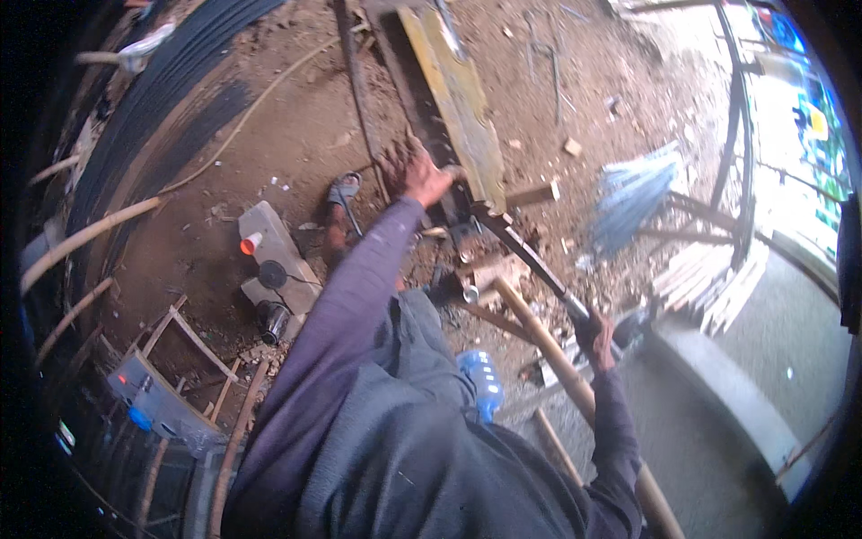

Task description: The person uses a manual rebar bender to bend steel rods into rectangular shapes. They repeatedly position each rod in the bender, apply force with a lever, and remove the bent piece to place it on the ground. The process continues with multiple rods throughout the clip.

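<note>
My left hand (419,172) lies with fingers spread and thumb out on a long dark beam (404,76). Fixed or laid along that beam is a worn yellowish wooden plank (458,99). A thin dark rod (359,94) runs beside the beam, close to my left fingertips; whether they touch it I cannot tell. My right hand (596,340) is closed round the pale end of a long metal bar (534,260). The bar slants up and left to the plank's near end, where small metal parts are hard to make out.
Long dark rods (171,99) lie at left. A bundle of thin bluish rods (637,193) and stacked wood strips (709,283) are at right. A bamboo pole (557,359) slants beside my right arm. A blue water bottle (481,382) and a concrete block (283,251) stand near me.
</note>
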The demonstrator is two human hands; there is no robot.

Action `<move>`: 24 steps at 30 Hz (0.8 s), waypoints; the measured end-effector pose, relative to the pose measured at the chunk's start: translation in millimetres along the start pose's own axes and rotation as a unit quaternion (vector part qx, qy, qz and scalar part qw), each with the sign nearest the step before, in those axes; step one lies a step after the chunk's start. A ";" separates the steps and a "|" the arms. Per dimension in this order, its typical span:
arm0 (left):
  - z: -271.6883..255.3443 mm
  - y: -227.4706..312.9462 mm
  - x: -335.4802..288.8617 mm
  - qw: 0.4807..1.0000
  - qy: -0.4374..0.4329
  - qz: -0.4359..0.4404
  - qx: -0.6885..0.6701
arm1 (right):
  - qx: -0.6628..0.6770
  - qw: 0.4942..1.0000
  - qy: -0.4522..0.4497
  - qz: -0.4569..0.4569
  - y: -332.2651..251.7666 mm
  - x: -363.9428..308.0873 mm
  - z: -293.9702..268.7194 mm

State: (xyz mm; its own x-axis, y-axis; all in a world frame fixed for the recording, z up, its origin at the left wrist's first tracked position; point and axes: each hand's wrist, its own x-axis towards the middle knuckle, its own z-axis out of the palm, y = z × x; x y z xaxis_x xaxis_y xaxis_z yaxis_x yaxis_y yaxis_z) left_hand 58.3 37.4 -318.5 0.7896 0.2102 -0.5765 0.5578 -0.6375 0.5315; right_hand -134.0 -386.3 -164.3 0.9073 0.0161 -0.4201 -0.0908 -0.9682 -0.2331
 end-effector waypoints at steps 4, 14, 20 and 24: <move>8.4 -1.2 0.6 0.992 0.043 0.008 0.116 | -0.120 0.990 0.046 -0.052 50.4 -4.6 -11.7; 0.8 7.8 -4.8 0.991 0.005 -0.011 0.135 | -0.209 0.915 0.154 -0.308 110.0 130.9 -21.3; 3.7 -1.3 6.6 0.994 -0.009 0.000 0.108 | -0.245 0.894 0.156 -0.341 100.8 178.4 -36.1; 9.6 -7.0 7.4 0.996 0.020 0.025 0.083 | -0.231 0.898 0.123 -0.353 100.3 195.0 -41.6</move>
State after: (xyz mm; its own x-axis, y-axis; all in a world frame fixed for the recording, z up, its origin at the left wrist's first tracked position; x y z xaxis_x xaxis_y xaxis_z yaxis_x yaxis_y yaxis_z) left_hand 57.9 36.3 -332.4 0.8270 0.2027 -0.5244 0.4701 -0.7610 0.4472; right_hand 50.9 -490.7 -233.1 0.7404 0.6660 -0.0905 0.6712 -0.7398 0.0473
